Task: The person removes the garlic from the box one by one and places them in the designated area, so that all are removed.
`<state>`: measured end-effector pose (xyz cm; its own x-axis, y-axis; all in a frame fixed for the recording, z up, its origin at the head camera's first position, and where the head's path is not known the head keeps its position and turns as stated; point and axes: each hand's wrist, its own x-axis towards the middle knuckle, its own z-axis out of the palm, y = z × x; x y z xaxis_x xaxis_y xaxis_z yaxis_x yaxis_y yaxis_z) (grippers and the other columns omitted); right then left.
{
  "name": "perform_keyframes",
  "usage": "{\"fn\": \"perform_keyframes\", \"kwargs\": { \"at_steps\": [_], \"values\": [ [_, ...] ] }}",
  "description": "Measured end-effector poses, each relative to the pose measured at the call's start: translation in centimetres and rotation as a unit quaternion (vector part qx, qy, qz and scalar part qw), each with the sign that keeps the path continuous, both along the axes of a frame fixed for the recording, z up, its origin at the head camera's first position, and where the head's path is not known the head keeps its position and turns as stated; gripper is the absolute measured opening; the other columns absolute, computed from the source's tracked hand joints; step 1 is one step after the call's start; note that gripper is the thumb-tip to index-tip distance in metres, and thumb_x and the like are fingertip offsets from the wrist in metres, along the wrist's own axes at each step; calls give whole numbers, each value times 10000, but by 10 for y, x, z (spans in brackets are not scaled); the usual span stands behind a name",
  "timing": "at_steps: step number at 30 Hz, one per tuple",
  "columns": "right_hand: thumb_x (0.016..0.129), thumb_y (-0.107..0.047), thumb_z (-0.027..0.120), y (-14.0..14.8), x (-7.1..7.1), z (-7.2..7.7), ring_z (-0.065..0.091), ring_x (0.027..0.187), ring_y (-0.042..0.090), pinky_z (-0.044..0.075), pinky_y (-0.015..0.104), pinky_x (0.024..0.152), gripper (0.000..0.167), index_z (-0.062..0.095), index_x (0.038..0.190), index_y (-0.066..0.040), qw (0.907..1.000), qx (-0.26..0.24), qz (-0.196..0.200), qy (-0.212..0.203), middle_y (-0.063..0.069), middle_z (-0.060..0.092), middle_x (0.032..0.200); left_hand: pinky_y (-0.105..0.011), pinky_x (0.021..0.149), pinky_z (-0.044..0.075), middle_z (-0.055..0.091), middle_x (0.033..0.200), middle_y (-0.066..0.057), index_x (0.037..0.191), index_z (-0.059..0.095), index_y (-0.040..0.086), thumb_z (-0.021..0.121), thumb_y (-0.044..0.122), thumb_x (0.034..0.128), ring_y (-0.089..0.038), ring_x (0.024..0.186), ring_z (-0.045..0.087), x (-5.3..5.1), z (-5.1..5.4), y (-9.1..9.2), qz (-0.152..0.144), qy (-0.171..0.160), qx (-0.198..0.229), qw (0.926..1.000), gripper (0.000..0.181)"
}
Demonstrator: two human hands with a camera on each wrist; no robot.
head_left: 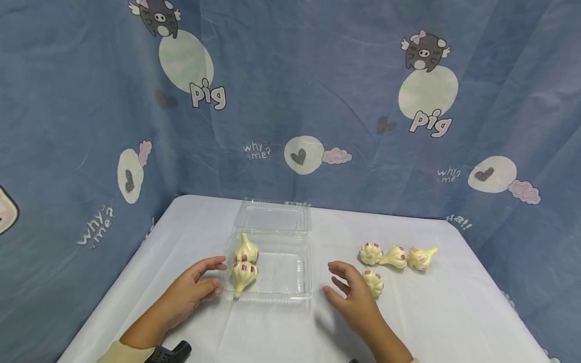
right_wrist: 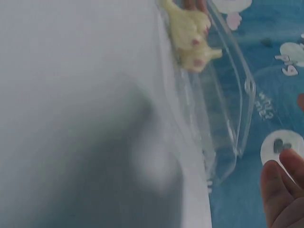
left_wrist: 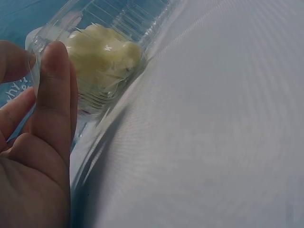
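A clear plastic box (head_left: 272, 292) lies with its lid (head_left: 272, 218) folded back behind it. Two garlic bulbs (head_left: 247, 251) (head_left: 244, 275) sit one behind the other along its left side. My left hand (head_left: 192, 292) is at the box's left wall, thumb and fingers apart; in the left wrist view, the fingertips of that hand (left_wrist: 42, 109) overlap the plastic edge, and contact is hard to tell. To the right of the box, my right hand (head_left: 356, 300) hovers with loosely bent fingers and holds nothing. It partly covers a garlic bulb (head_left: 373, 283).
Three more garlic bulbs (head_left: 370, 253) (head_left: 396, 257) (head_left: 421, 257) lie in a row at the right of the white table (head_left: 454, 312). A blue printed curtain (head_left: 272, 111) hangs behind the table and along its sides.
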<state>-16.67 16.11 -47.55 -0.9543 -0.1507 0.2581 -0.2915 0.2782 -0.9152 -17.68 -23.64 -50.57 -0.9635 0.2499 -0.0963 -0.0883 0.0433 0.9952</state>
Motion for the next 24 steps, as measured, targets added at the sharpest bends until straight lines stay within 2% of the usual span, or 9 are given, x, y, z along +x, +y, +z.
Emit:
{"fn": "perform_keyframes", "kwargs": {
  "at_steps": [5, 18, 24],
  "values": [
    [878, 105, 742, -16, -1, 4, 551, 1328, 450, 491, 456, 1102, 502, 595, 1338, -34, 9997, 58, 223, -21, 225, 581, 1382, -254, 869, 585, 367, 1510, -224, 1588, 352, 17, 679, 113, 1012, -76, 919, 617, 0, 1, 0, 2, 6, 21, 10000, 669],
    [894, 5, 770, -43, -4, 11, 560, 1314, 426, 497, 446, 1100, 498, 594, 1354, -74, 9974, 322, 630, 132, 111, 605, 1358, -247, 871, 581, 367, 1522, -227, 1591, 338, 3, 682, 118, 1012, -65, 922, 623, 1, 3, 2, -22, -53, 41, 10000, 683],
    [906, -21, 761, -55, -7, 13, 556, 1346, 382, 488, 431, 1114, 509, 574, 1377, -75, 9955, 442, 839, 39, 83, 586, 1391, -243, 870, 583, 363, 1520, -230, 1591, 334, -4, 681, 112, 1013, -57, 928, 623, 2, 3, 2, -24, -39, 70, 10000, 684]
  ]
}}
